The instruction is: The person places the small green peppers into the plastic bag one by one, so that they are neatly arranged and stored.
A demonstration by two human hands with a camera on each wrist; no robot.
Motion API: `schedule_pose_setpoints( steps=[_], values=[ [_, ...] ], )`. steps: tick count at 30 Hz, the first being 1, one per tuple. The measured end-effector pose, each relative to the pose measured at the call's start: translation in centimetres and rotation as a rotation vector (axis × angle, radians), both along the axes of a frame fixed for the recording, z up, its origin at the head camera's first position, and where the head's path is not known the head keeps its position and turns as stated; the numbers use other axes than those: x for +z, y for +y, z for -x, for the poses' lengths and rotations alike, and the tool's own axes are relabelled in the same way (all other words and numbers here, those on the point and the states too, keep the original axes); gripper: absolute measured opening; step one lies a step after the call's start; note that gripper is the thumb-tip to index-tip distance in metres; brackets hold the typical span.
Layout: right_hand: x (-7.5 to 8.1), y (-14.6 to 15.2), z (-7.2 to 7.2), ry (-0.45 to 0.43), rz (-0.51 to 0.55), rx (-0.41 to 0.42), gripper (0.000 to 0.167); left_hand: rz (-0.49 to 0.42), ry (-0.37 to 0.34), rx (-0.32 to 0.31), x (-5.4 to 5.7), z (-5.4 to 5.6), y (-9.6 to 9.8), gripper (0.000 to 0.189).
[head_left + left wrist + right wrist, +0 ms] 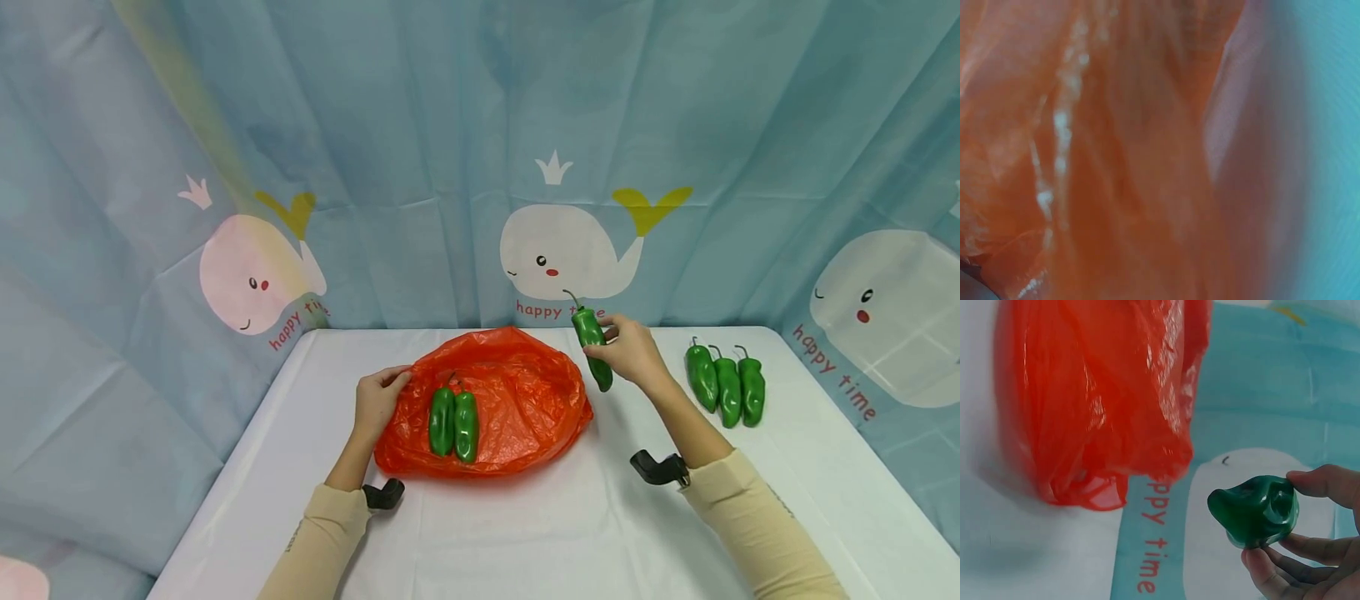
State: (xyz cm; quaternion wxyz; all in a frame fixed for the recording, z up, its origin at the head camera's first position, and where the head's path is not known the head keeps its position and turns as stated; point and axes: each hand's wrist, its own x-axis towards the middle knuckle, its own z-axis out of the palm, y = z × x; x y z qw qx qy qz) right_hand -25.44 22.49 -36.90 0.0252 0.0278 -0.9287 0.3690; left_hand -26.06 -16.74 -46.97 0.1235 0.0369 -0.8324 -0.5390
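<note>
My right hand [628, 348] pinches a green pepper [590, 342] by its side, stem up, just right of a red plastic bag. In the right wrist view that pepper [1254, 511] points its tip end at the camera, between thumb and fingertips. The bag [532, 400] lies spread wide on the table with its mouth facing up. Inside it, toward the left, two green peppers [453, 423] lie side by side. My left hand [378, 404] grips the bag's left rim. Only the bag's orange-red film [1135, 156] fills the left wrist view, hiding that hand's fingers.
Three more green peppers [726, 385] lie in a row on the white table [540, 533] at the right. A light blue curtain [420, 167] with printed whales hangs behind the table and along its sides. Each wrist wears a black camera mount [660, 468].
</note>
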Motion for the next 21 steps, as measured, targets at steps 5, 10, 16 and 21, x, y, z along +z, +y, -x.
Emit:
schedule_pose_setpoints(
  steps=[5,10,16,21],
  values=[
    [-0.3,-1.1,0.0,-0.009,0.012,0.019,0.058,0.001,-0.005,-0.002,-0.1,0.1,0.0,0.026],
    [-0.5,-2.4,-0.1,-0.018,0.025,0.034,0.056,0.000,-0.014,-0.004,-0.3,0.1,0.0,0.027],
    [-0.3,-3.8,-0.2,-0.006,0.039,0.064,0.054,-0.010,-0.013,-0.006,-0.1,0.0,0.0,0.027],
    [-0.4,-4.7,-0.5,0.002,0.055,0.080,0.053,-0.006,-0.025,-0.005,-0.1,-0.1,0.0,0.028]
  ],
)
